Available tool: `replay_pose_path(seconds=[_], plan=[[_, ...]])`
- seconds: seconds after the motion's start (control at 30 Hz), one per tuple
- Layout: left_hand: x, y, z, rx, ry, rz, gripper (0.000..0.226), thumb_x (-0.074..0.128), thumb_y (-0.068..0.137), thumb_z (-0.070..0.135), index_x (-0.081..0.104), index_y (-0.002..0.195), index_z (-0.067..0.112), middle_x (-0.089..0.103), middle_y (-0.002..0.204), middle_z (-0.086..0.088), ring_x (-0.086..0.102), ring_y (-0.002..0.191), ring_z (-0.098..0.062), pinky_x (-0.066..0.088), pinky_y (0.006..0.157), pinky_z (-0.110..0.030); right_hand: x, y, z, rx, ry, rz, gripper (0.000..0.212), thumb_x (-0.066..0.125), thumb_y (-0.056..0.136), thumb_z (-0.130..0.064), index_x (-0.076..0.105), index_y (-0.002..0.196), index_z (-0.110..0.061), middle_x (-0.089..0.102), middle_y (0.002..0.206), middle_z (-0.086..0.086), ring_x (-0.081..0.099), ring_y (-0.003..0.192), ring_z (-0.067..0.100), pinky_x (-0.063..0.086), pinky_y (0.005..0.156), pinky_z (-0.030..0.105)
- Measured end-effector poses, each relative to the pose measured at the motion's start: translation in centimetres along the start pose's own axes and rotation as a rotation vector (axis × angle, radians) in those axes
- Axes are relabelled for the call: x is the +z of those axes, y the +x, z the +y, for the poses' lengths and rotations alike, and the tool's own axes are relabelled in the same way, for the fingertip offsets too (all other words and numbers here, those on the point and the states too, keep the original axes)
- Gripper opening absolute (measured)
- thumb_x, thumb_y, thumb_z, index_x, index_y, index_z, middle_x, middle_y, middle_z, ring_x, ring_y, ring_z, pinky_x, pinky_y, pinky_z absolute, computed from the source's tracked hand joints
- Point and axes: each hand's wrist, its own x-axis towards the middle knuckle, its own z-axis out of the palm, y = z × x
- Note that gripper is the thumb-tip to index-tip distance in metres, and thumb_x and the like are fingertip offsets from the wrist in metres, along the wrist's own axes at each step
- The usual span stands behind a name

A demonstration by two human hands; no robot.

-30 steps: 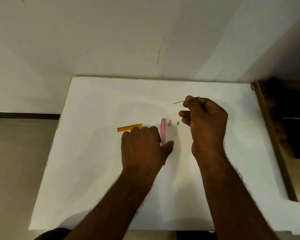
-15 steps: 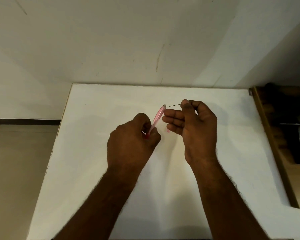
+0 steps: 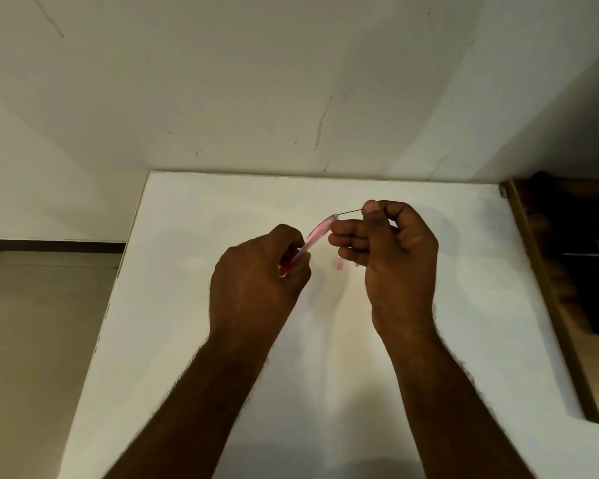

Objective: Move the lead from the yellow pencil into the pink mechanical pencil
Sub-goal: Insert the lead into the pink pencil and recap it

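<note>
My left hand (image 3: 260, 271) grips the pink mechanical pencil (image 3: 317, 233) by its lower part and holds it tilted, its open top end up and to the right. My right hand (image 3: 391, 250) pinches a thin dark lead (image 3: 350, 212) between thumb and forefinger. The lead's free tip touches the pencil's top end. A small pink cap (image 3: 339, 263) lies on the white table (image 3: 194, 323) below my right fingers. The yellow pencil is hidden, apart from a sliver of yellow at my left knuckles.
The white table meets a pale wall (image 3: 291, 81) at its far edge. A wooden shelf unit (image 3: 547, 288) with a metal object stands along the right side. Tiled floor (image 3: 32, 340) lies to the left.
My left hand picked the pink pencil up off the table and tilted it. My right hand brought the lead leftwards, from apart to touching the pencil's top end.
</note>
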Motion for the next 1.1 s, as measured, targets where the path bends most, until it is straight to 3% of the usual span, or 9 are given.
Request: replay_pose_path(seconds=[0.27, 0.5, 0.6, 0.73, 0.83, 0.93, 1.1], plan=[[-0.2, 0.3, -0.3, 0.045, 0.049, 0.017, 0.010, 0.062, 0.084, 0.036, 0.062, 0.090, 0.028, 0.070, 0.076, 0.010, 0.066, 0.070, -0.016, 0.053, 0.063, -0.037, -0.2, 0.0, 0.2, -0.049, -0.076, -0.024, 0.012, 0.061, 0.102, -0.023, 0.066, 0.093, -0.017, 0.080, 0.080, 0.006, 0.078, 0.074, 0.025, 0.060, 0.065, 0.031], [-0.6, 0.6, -0.6, 0.120, 0.065, 0.048, 0.011, 0.064, 0.085, 0.030, 0.070, 0.093, 0.027, 0.071, 0.076, 0.008, 0.065, 0.069, -0.018, 0.052, 0.064, -0.038, -0.5, 0.1, 0.6, -0.094, -0.253, -0.061, 0.015, 0.067, 0.098, -0.022, 0.071, 0.094, -0.008, 0.078, 0.078, 0.005, 0.077, 0.072, 0.020, 0.064, 0.069, 0.038], [-0.5, 0.7, -0.9, 0.116, 0.052, 0.042, 0.011, 0.064, 0.085, 0.029, 0.070, 0.093, 0.026, 0.071, 0.077, 0.008, 0.066, 0.071, -0.018, 0.052, 0.066, -0.039, -0.4, 0.3, 0.8, -0.060, -0.255, -0.087, 0.020, 0.066, 0.098, -0.032, 0.072, 0.096, -0.013, 0.078, 0.077, 0.004, 0.077, 0.074, 0.020, 0.063, 0.069, 0.035], [-0.6, 0.7, -0.8, 0.083, 0.013, 0.054, 0.011, 0.065, 0.086, 0.031, 0.071, 0.094, 0.027, 0.073, 0.081, 0.010, 0.068, 0.074, -0.014, 0.054, 0.069, -0.036, -1.4, 1.2, 0.9, 0.002, -0.151, 0.027, 0.033, 0.055, 0.102, -0.040, 0.073, 0.095, -0.012, 0.077, 0.077, 0.008, 0.076, 0.069, 0.023, 0.060, 0.063, 0.031], [-0.6, 0.7, -0.8, 0.065, -0.005, 0.045, 0.012, 0.063, 0.087, 0.034, 0.070, 0.095, 0.028, 0.073, 0.083, 0.012, 0.068, 0.075, -0.011, 0.054, 0.069, -0.033, -2.9, 2.2, 2.1, -0.002, -0.511, 0.086, 0.017, 0.061, 0.100, -0.029, 0.072, 0.090, -0.020, 0.077, 0.081, -0.002, 0.075, 0.073, 0.019, 0.061, 0.077, 0.040], [-0.6, 0.7, -0.8, 0.053, -0.015, 0.041, 0.012, 0.064, 0.087, 0.035, 0.069, 0.095, 0.028, 0.073, 0.083, 0.013, 0.068, 0.076, -0.008, 0.053, 0.069, -0.029, -3.7, 2.2, 3.1, -0.045, -0.984, 0.010, 0.006, 0.069, 0.092, -0.024, 0.071, 0.087, -0.025, 0.074, 0.087, -0.008, 0.072, 0.087, 0.020, 0.051, 0.078, 0.029], [-0.5, 0.7, -0.8, 0.034, -0.036, 0.045, 0.013, 0.063, 0.086, 0.037, 0.069, 0.095, 0.029, 0.073, 0.083, 0.014, 0.068, 0.076, -0.008, 0.054, 0.071, -0.029, -3.2, 1.8, 3.5, -0.095, -1.205, -0.067, 0.011, 0.068, 0.092, -0.026, 0.077, 0.098, -0.022, 0.077, 0.098, -0.001, 0.070, 0.092, 0.023, 0.047, 0.077, 0.028]])
